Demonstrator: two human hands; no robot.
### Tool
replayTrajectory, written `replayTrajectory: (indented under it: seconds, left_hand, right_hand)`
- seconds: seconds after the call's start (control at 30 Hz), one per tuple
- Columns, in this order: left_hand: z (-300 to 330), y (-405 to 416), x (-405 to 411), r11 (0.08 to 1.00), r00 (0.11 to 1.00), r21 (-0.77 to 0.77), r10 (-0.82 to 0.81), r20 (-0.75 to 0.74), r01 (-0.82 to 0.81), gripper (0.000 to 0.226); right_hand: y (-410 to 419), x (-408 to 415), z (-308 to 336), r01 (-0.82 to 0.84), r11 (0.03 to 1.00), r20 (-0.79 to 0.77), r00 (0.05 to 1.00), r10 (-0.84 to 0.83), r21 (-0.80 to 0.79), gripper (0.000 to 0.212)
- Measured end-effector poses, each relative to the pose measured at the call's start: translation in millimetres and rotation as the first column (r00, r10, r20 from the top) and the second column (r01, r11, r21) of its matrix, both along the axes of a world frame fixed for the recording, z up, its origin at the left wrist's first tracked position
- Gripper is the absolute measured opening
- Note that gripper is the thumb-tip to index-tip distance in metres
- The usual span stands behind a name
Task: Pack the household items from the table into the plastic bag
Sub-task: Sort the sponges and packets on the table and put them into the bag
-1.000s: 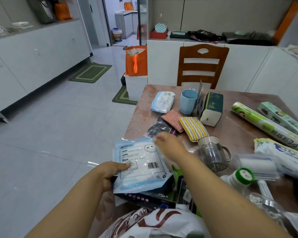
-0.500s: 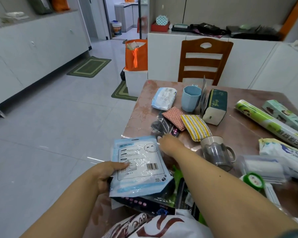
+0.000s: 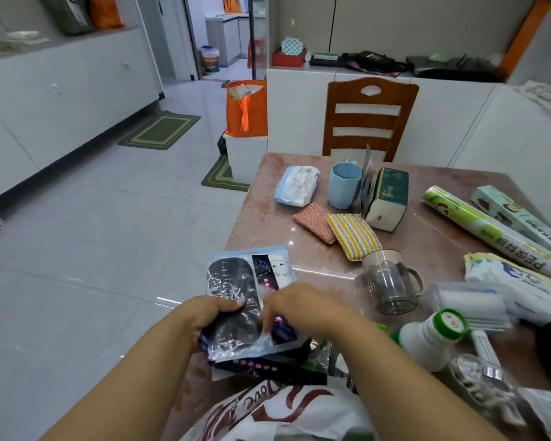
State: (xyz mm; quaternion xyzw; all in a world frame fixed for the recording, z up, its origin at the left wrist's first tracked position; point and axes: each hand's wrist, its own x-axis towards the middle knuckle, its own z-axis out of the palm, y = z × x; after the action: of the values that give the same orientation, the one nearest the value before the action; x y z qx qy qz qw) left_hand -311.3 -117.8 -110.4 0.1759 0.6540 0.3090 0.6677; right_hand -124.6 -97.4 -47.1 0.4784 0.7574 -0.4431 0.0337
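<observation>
A clear packet with a black item (image 3: 233, 291) lies on top of a light blue flat packet (image 3: 279, 265) at the near left corner of the table (image 3: 427, 237). My left hand (image 3: 210, 313) grips this stack from the left, thumb on top of the black packet. My right hand (image 3: 299, 310) pinches the stack's right side with its fingertips. Under the stack lie more dark packets (image 3: 268, 367). The white plastic bag with red-brown print (image 3: 268, 409) sits at the bottom edge, below my hands.
On the table lie a wipes pack (image 3: 296, 185), blue cup (image 3: 345, 185), green tissue box (image 3: 388, 198), two scouring pads (image 3: 353, 235), clear mug (image 3: 392, 283), wrap rolls (image 3: 490, 230), and a white bottle (image 3: 433, 337). A wooden chair (image 3: 369, 116) stands behind it.
My right hand reached to the black packet further up the table and brought it back onto the blue packet. Both hands now hold the stack together.
</observation>
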Motion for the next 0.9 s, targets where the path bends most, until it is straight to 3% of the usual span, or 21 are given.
replayTrajectory:
  seconds: [0.07, 0.13, 0.2, 0.27, 0.37, 0.47, 0.63, 0.73, 0.9]
  left_hand:
    - [2.0, 3.2, 2.6, 1.0, 0.999, 0.004, 0.03, -0.028, -0.03, 0.023]
    - [4.1, 10.5, 3.3, 0.997, 0.998, 0.042, 0.063, -0.026, -0.062, 0.022]
    - [5.2, 17.9, 5.5, 0.995, 0.997, 0.065, 0.079, -0.019, -0.077, 0.025]
    - [3.1, 25.5, 7.4, 0.994, 0.997, 0.073, 0.077, -0.021, -0.076, 0.029]
    - [-4.4, 37.5, 8.3, 0.993, 0.996, 0.083, 0.085, -0.019, -0.083, 0.038]
    - [-9.1, 49.0, 10.3, 0.992, 0.995, 0.086, 0.093, -0.027, -0.091, 0.047]
    - [-16.3, 65.4, 16.3, 0.993, 0.997, 0.085, 0.078, -0.02, -0.076, 0.04]
    - [-22.2, 70.6, 18.1, 0.995, 0.998, 0.08, 0.053, -0.026, -0.051, 0.04]
    - [-27.4, 70.3, 20.4, 0.995, 0.998, 0.088, 0.044, -0.039, -0.04, 0.038]
  right_hand:
    - [33.5, 1.0, -6.5, 0.241, 0.962, -0.05, 0.97, -0.237, 0.126, 0.034]
    - [78.3, 5.8, -16.0, 0.561, 0.792, -0.134, 0.827, -0.545, 0.241, 0.02]
    - [117.2, 11.8, -25.5, 0.733, 0.61, -0.114, 0.663, -0.74, 0.299, 0.037]
    - [139.8, 16.8, -32.5, 0.708, 0.589, 0.07, 0.615, -0.785, 0.39, 0.059]
    - [164.5, 26.7, -47.1, 0.627, 0.658, 0.38, 0.537, -0.753, 0.418, 0.074]
    - [183.6, 28.4, -69.7, 0.542, 0.787, 0.521, 0.599, -0.608, 0.294, 0.068]
    - [182.3, 13.0, -63.9, 0.487, 0.793, 0.431, 0.666, -0.609, 0.367, 0.054]
    - [188.6, 23.1, -62.2, 0.58, 0.634, 0.32, 0.556, -0.767, 0.511, 0.045]
    - [203.0, 29.7, -77.4, 0.798, 0.495, 0.31, 0.401, -0.862, 0.344, 0.064]
